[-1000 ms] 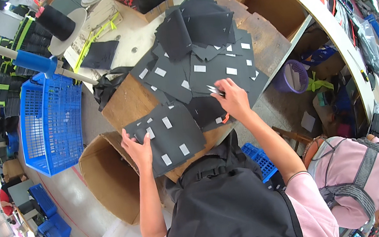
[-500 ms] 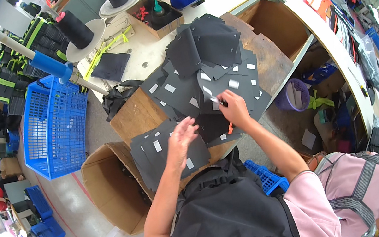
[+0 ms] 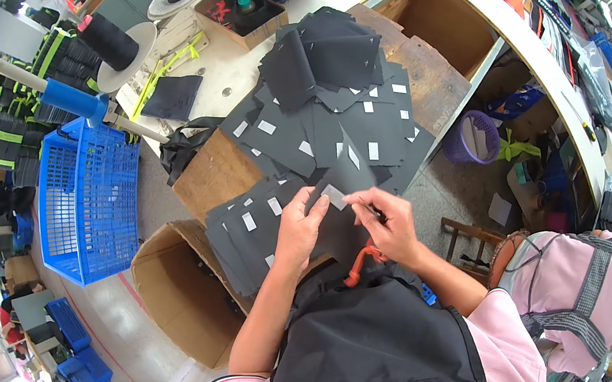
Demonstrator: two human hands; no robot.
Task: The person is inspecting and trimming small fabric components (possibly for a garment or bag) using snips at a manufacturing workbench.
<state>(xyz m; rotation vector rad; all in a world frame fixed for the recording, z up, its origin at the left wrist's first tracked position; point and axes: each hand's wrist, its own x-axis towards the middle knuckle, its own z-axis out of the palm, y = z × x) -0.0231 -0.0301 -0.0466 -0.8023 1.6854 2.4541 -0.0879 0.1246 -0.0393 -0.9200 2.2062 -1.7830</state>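
Note:
In front of my body, my left hand [image 3: 301, 227] pinches a dark grey fabric piece [image 3: 350, 169] with thumb and fingers. A white label [image 3: 334, 196] lies on the piece between my hands. My right hand [image 3: 389, 225] is closed, its fingertips at the label's right edge. A small dark tool [image 3: 381, 216] is tucked in that hand; its kind is mostly hidden. An orange cord [image 3: 363, 265] hangs below the right hand. Under and beyond my hands spread many dark pieces [image 3: 291, 142] with white labels, with a further stack [image 3: 241, 259] to the left.
A folded dark pile [image 3: 327, 59] tops the far pieces. At left stand an open cardboard box [image 3: 167, 288] and a blue basket [image 3: 89, 206]. Thread cones [image 3: 109, 43] and a small box [image 3: 260, 32] stand at the back. Right lies a purple bin [image 3: 464, 144]; a person in pink [image 3: 569, 279] is nearby.
My right hand has drawn back toward my body, bringing a labelled piece near my left hand. The left hand, loosely spread before, now pinches that piece.

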